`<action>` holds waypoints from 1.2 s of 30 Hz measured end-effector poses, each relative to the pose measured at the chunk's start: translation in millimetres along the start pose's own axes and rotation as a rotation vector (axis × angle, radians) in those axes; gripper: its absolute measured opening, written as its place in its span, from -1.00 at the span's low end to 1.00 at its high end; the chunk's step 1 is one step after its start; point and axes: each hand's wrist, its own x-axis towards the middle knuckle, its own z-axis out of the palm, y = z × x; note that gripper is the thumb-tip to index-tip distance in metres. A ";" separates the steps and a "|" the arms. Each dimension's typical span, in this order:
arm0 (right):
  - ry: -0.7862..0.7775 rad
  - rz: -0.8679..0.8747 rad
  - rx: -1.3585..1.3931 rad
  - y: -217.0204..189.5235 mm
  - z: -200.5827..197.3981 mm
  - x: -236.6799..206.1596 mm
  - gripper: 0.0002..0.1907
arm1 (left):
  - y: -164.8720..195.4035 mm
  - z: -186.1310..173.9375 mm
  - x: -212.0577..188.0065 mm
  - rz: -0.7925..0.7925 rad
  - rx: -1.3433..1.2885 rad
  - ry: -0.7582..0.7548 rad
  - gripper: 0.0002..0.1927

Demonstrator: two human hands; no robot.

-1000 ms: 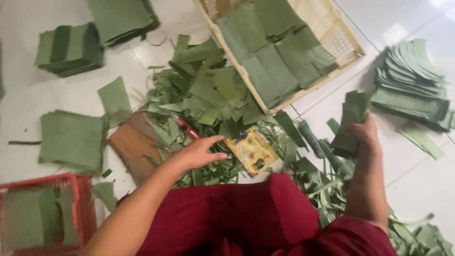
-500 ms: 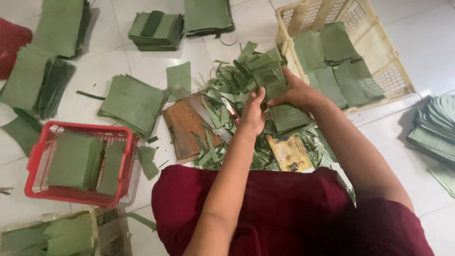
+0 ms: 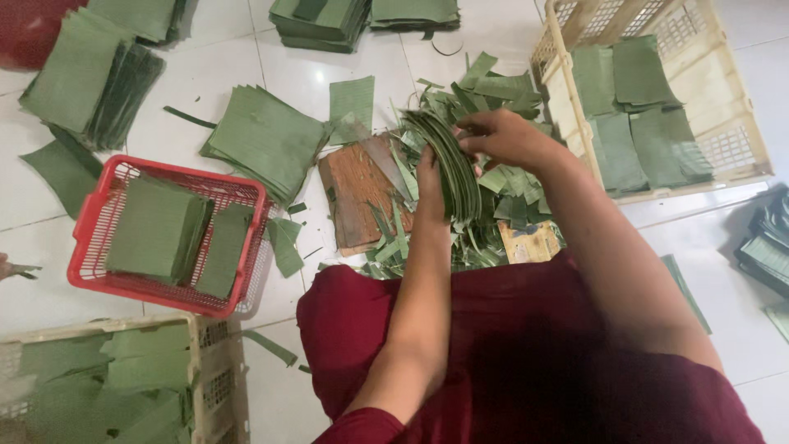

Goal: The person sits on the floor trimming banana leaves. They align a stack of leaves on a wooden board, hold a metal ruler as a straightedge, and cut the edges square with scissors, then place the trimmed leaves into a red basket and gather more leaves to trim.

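Leaf stack (image 3: 450,168) between hands (image 3: 468,160), scraps (image 3: 501,185) beneath

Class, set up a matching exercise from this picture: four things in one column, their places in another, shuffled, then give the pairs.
Things:
1. red basket
2. stack of cut leaves
3. wooden board
4. cream crate

Places:
A. held on edge between both hands
B. upper right, holding leaf squares
C. on the floor, left of the person
D. under leaf scraps, ahead of the knees

Pairs: 1-C, 2-A, 3-D, 4-B
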 end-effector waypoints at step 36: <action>0.166 -0.363 -0.916 14.0 43.9 11.0 -0.33 | -17.3 -56.2 38.9 0.096 -0.058 -0.034 -0.39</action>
